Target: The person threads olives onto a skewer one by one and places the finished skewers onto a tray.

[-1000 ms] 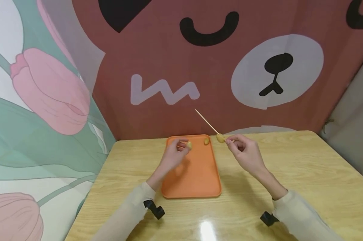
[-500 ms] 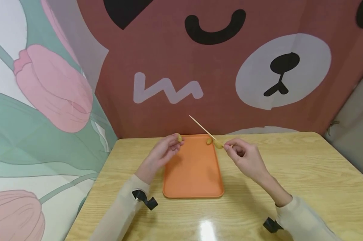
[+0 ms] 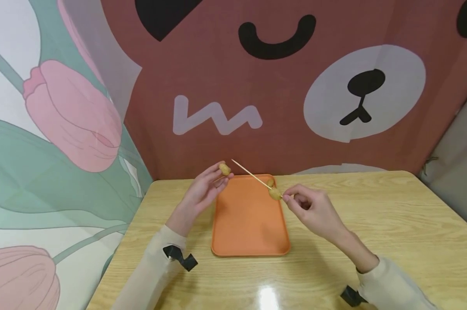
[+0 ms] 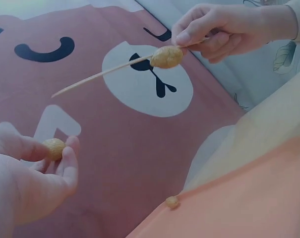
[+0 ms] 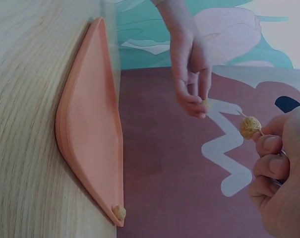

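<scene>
My left hand (image 3: 202, 187) holds a small golden-brown food ball (image 3: 225, 169) between thumb and fingers, above the tray's far left corner. In the left wrist view the thumb presses on that ball (image 4: 54, 149). My right hand (image 3: 315, 211) pinches a thin wooden skewer (image 3: 249, 173) near its blunt end. One wrinkled golden ball (image 4: 167, 57) is threaded on it, close to my right fingertips. The skewer's bare pointed end slants up to the left, near the left hand's ball but apart from it. A third ball (image 5: 119, 212) lies in the tray's far right corner.
The orange rectangular tray (image 3: 250, 228) lies on a wood-grain table (image 3: 381, 224). Just behind the table hangs a cloth (image 3: 152, 129) with a printed bear face. A tulip-patterned cloth (image 3: 70, 116) borders the left side.
My left hand has moved left and up from over the tray, still with its ball. My right hand has come slightly left and down, bringing the skewer's tip closer to that ball.
</scene>
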`<state>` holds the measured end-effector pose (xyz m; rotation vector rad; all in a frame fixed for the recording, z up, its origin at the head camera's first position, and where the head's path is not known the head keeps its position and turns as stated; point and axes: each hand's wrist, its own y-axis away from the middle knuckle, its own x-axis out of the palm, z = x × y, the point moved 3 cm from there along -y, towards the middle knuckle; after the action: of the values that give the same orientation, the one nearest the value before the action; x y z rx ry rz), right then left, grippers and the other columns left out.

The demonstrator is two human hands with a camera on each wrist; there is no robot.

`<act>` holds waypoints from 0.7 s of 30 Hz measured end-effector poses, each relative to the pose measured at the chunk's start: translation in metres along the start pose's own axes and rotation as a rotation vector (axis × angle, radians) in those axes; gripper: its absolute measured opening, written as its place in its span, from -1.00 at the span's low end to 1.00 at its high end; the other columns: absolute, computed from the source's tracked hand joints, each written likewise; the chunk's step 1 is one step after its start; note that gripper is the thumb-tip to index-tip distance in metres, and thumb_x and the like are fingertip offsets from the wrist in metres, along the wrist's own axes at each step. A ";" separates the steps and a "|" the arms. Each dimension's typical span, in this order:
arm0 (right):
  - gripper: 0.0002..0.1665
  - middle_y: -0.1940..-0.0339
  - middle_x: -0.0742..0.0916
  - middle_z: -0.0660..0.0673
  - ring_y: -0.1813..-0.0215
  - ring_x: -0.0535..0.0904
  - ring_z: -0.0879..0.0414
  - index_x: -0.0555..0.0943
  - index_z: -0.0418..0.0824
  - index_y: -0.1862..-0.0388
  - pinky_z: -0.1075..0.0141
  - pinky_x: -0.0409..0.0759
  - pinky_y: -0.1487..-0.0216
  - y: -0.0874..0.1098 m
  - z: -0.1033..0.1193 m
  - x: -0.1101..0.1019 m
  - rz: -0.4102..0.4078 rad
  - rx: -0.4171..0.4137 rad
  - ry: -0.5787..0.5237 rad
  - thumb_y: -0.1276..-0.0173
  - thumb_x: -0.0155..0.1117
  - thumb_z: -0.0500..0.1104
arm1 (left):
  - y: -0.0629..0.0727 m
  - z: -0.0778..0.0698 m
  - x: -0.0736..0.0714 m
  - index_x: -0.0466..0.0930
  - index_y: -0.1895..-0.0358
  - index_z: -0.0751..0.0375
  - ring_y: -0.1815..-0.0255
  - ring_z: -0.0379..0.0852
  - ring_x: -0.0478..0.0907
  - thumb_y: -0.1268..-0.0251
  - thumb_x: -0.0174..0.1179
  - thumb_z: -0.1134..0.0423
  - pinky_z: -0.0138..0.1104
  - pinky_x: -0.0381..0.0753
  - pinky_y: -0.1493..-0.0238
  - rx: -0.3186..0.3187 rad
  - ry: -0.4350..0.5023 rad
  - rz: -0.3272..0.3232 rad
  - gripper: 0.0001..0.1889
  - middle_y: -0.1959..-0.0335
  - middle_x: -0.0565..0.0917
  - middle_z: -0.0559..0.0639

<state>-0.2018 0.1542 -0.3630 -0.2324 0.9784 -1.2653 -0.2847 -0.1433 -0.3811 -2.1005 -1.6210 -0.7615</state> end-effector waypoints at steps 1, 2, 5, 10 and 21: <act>-0.73 0.71 0.39 0.19 0.70 0.19 0.29 0.70 -0.01 0.14 0.40 0.21 0.70 0.000 0.000 0.001 0.007 -0.006 -0.002 -0.41 0.34 -0.39 | 0.001 -0.001 0.001 0.29 -0.50 0.23 -0.26 0.12 0.52 -0.63 -0.04 0.42 -0.24 0.47 -0.31 0.007 0.004 0.007 -0.54 -0.31 0.41 0.26; -0.74 0.71 0.39 0.19 0.70 0.20 0.29 0.70 -0.01 0.15 0.40 0.21 0.70 0.000 0.000 0.002 0.013 -0.011 -0.001 -0.41 0.34 -0.39 | 0.002 -0.001 0.003 0.28 -0.50 0.24 -0.26 0.12 0.53 -0.63 -0.04 0.43 -0.23 0.46 -0.32 0.016 0.007 0.015 -0.54 -0.34 0.39 0.29; -0.74 0.71 0.40 0.20 0.70 0.22 0.30 0.70 0.00 0.16 0.41 0.23 0.70 0.000 0.000 0.005 0.030 -0.021 0.003 -0.43 0.32 -0.38 | 0.004 -0.002 0.007 0.28 -0.47 0.27 -0.25 0.14 0.54 -0.63 -0.05 0.44 -0.21 0.46 -0.32 0.036 0.008 0.028 -0.56 -0.37 0.38 0.34; -0.77 0.71 0.41 0.22 0.69 0.22 0.31 0.70 0.01 0.18 0.41 0.24 0.68 0.000 -0.002 0.009 0.056 -0.014 0.018 -0.46 0.30 -0.35 | 0.005 -0.004 0.010 0.35 -0.39 0.29 -0.27 0.17 0.51 -0.61 0.01 0.42 -0.21 0.47 -0.31 0.069 0.015 0.024 -0.62 -0.36 0.37 0.38; -0.78 0.72 0.41 0.22 0.70 0.22 0.30 0.70 0.02 0.19 0.41 0.24 0.69 0.001 -0.005 0.012 0.074 0.001 0.029 -0.48 0.30 -0.33 | 0.006 -0.006 0.011 0.37 -0.31 0.30 -0.37 0.21 0.43 -0.59 0.03 0.45 -0.17 0.42 -0.36 0.115 0.040 0.041 -0.68 -0.40 0.32 0.43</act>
<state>-0.2053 0.1460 -0.3724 -0.1755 1.0022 -1.2045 -0.2777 -0.1405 -0.3695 -2.0187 -1.5577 -0.6765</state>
